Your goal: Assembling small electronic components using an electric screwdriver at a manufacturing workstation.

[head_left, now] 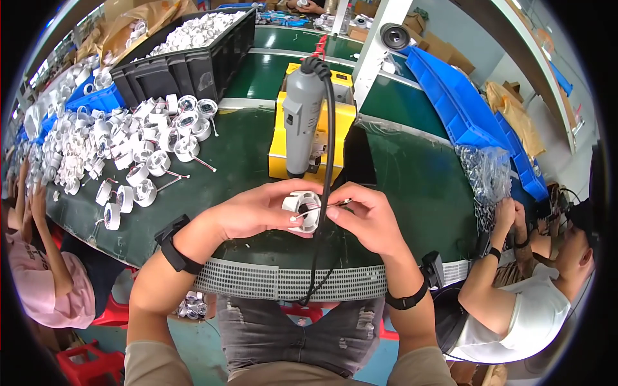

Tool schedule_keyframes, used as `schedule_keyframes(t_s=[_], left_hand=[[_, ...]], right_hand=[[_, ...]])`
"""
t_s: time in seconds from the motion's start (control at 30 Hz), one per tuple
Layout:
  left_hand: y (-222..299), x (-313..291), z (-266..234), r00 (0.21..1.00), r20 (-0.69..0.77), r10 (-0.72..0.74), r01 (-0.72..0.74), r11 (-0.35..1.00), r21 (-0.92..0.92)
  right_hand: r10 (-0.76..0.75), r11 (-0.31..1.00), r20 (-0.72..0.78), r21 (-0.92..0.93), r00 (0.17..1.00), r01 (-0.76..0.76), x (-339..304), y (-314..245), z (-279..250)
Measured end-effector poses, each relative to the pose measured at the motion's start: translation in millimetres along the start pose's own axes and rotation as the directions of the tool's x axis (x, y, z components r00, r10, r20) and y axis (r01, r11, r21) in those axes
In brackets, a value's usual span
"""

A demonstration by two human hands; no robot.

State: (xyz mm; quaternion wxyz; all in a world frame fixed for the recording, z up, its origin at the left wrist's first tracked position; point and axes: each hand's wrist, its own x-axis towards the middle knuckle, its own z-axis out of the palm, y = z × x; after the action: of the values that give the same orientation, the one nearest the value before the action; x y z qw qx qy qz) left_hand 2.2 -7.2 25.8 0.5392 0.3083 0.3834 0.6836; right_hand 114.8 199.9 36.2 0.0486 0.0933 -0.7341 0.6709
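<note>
Just in front of me, over the green tabletop (421, 222), my left hand (254, 209) is closed around a white round plastic housing (293, 202) with a dark middle. A thin wire (311, 210) with a small white plug at its end crosses the housing. My right hand (368, 217) pinches what looks like this thin wire beside the housing; the exact grip is partly hidden. Beyond both hands a grey heat gun (300, 119) stands nose down at a yellow box-like stand (277, 147). Its black cord (331, 128) hangs down between my hands.
At left lies a heap of white housings (158, 162) with wires. Behind it stands a black crate (187, 76) full of white parts. Blue trays (454, 96) and a plastic bag (492, 170) are at right. Co-workers sit on both sides. A grey perforated strip (290, 282) lines the near edge.
</note>
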Motion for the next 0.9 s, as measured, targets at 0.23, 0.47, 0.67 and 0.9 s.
schedule_keyframes(t_s=[0.23, 0.47, 0.67, 0.9], left_hand=[[1, -1, -1, 0.999, -0.035, -0.034, 0.035, 0.999, 0.036], [-6, 1, -2, 0.998, -0.064, -0.029, 0.024, 0.996, -0.085], [-12, 8, -9, 0.996, -0.071, -0.055, 0.046, 0.992, -0.121], [-14, 9, -4, 0.989, -0.139, -0.043, 0.051, 0.997, 0.055]], right_hand=[[-0.033, 0.995, -0.070, 0.092, 0.997, 0.040, -1, 5, -1], [0.098, 0.985, 0.015, 0.144, 0.995, -0.099, 0, 0, 4], [-0.224, 0.945, 0.003, -0.246, 0.975, 0.217, 5, 21, 3], [-0.219, 0.901, -0.066, -0.396, 0.974, 0.175, 4, 15, 15]])
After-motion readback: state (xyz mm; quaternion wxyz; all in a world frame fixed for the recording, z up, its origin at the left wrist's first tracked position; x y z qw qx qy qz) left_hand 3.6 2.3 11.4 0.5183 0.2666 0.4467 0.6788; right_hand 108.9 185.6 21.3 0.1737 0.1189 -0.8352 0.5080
